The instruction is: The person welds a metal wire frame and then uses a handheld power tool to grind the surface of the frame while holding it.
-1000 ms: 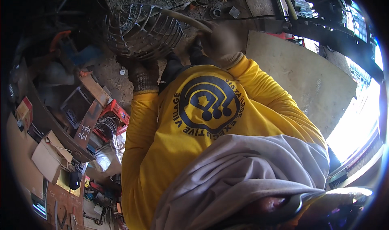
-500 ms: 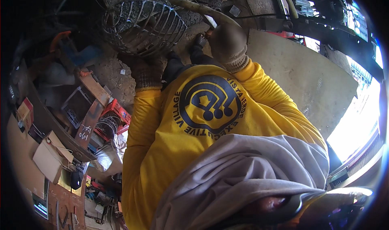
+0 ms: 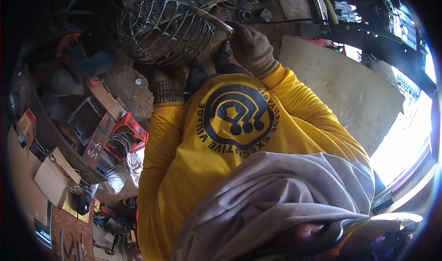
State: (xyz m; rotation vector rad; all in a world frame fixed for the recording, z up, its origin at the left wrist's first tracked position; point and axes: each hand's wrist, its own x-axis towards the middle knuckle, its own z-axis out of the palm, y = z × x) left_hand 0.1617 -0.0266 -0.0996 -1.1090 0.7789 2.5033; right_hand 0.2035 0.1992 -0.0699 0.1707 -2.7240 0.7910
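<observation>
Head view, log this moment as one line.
brown-gloved left hand at rounded grey metal-bar cage | brown-gloved right hand holding slender tan rod

Upper centre: rounded grey metal-bar cage [image 3: 169, 35] blocks way, brown-gloved left hand [image 3: 166, 85] at its lower edge. Pale brown stick [image 3: 212, 19] spans gap to brown-gloved right hand [image 3: 252, 49]. Dark-trousered legs [image 3: 198, 76] between hands. Open lane: brown floor [image 3: 129, 82], left of centre!

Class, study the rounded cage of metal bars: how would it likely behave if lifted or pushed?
The cage of metal bars is probably stiff, since it holds a clear curve. It may be light for its bulk, given the open gaps. Its rounded side suggests it could rock or roll if pushed.
</observation>
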